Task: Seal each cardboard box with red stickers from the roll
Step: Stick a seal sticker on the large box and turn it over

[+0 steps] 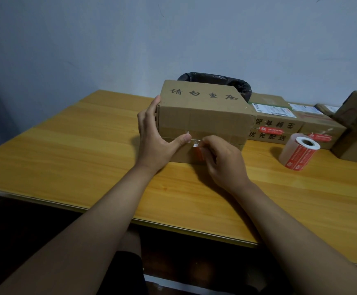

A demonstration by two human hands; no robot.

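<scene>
While the box (203,120) stands on the table (67,150), I see my left hand (154,139) clasping its left end: the fingers curl around the side wall and the thumb presses the front face at the flap seam. The box is plain brown cardboard with four black handwritten characters across its top and a horizontal seam along the front. My right hand (222,160) pinches a red sticker (197,153) against the front face just below that seam, with a white scrap showing at the sticker's upper end; most of the sticker is hidden behind the fingers. To the right, the roll (299,153) lies on its side on the table, white-cored with red printed labels wound outside. Behind it sits a row of sealed boxes (277,126), two bearing red stickers across their front seams. A black-lined bin (233,81) shows behind the box.
</scene>
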